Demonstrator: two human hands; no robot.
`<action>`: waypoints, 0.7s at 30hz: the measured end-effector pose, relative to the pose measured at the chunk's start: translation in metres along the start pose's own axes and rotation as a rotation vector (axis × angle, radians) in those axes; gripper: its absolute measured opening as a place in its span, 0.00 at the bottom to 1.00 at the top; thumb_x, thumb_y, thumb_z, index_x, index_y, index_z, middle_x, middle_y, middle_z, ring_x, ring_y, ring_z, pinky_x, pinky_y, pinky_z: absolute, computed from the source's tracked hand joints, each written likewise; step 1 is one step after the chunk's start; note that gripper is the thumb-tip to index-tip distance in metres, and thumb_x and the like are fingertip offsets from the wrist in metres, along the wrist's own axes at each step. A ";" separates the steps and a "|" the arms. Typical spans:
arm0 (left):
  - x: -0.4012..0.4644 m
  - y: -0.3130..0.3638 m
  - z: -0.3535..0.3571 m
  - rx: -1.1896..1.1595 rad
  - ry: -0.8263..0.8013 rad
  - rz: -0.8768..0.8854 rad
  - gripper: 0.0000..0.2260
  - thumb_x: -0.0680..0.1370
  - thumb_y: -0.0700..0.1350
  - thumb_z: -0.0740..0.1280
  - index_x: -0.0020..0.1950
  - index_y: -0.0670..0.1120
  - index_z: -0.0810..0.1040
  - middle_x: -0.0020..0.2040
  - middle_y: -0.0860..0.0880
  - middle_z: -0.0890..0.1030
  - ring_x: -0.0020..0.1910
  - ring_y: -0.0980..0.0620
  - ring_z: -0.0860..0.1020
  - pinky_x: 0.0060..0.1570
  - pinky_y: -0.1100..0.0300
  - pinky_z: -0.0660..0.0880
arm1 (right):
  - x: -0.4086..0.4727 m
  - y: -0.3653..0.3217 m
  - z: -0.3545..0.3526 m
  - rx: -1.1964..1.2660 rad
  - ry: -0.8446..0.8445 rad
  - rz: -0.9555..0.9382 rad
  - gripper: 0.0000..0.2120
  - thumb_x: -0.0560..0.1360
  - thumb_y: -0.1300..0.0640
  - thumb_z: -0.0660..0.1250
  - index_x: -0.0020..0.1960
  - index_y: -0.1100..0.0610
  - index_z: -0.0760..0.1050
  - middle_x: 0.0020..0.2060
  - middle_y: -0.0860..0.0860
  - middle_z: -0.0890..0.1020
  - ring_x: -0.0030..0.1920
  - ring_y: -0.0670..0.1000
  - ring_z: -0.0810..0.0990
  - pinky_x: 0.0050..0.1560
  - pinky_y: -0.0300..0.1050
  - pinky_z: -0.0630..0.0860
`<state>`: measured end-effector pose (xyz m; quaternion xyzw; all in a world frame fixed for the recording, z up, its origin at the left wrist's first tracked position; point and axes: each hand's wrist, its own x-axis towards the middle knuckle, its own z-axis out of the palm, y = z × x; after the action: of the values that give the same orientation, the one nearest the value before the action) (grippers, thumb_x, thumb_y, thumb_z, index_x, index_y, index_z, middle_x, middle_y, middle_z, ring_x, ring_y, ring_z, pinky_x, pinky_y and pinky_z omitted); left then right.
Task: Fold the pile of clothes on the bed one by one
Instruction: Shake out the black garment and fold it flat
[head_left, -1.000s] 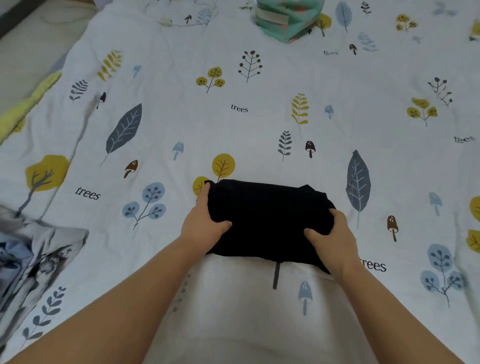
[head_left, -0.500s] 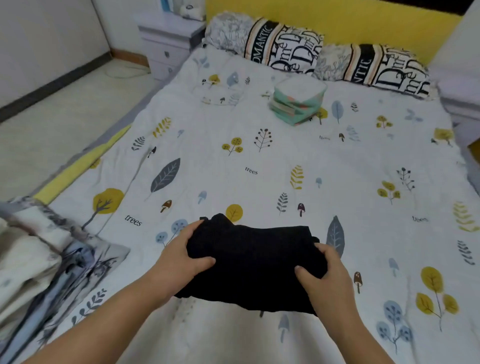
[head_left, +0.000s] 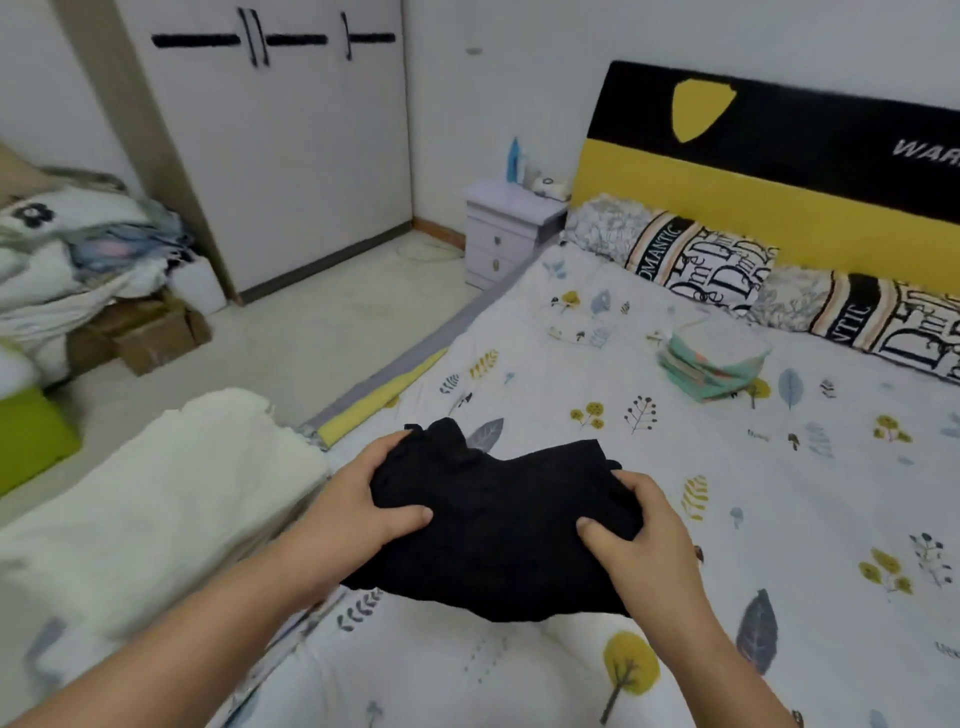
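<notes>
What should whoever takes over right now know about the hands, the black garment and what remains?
Left hand grips the left end of the folded black cloth garment, thumb on top.
Right hand grips its right end the same way.
The garment looks lifted off the white leaf-print bedsheet.
Done: this garment is folded; a folded mint-green stack sits near the pillows.
Left: set it down, possibly by that stack; then fold whatever remains. No unfolded pile is clearly identifiable.

The left hand (head_left: 358, 506) and the right hand (head_left: 641, 540) grip a folded black garment (head_left: 498, 530) by its sides, above the leaf-print bed sheet (head_left: 779, 519).
</notes>
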<state>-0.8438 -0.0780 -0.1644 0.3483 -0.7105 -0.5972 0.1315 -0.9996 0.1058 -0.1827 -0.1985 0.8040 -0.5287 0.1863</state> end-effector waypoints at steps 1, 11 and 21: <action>-0.006 0.003 -0.015 -0.014 0.032 0.001 0.27 0.64 0.42 0.73 0.55 0.66 0.70 0.55 0.58 0.78 0.53 0.57 0.79 0.52 0.60 0.76 | 0.000 -0.012 0.009 0.000 -0.028 -0.015 0.19 0.71 0.61 0.69 0.58 0.48 0.71 0.50 0.38 0.76 0.51 0.43 0.77 0.53 0.46 0.77; -0.051 -0.021 -0.161 -0.176 0.432 -0.064 0.27 0.70 0.38 0.73 0.65 0.56 0.70 0.57 0.54 0.78 0.54 0.53 0.78 0.50 0.59 0.75 | 0.022 -0.108 0.141 0.003 -0.328 -0.177 0.18 0.72 0.62 0.68 0.58 0.49 0.72 0.51 0.42 0.77 0.52 0.46 0.77 0.50 0.41 0.75; -0.052 -0.079 -0.236 -0.220 0.820 -0.081 0.29 0.72 0.34 0.70 0.69 0.53 0.66 0.60 0.53 0.75 0.57 0.52 0.75 0.53 0.59 0.72 | 0.061 -0.135 0.294 -0.037 -0.588 -0.300 0.17 0.72 0.63 0.68 0.58 0.52 0.72 0.49 0.45 0.79 0.48 0.41 0.77 0.38 0.27 0.72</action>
<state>-0.6370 -0.2262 -0.1666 0.5684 -0.5171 -0.4862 0.4161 -0.8855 -0.2025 -0.1725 -0.4622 0.6870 -0.4555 0.3269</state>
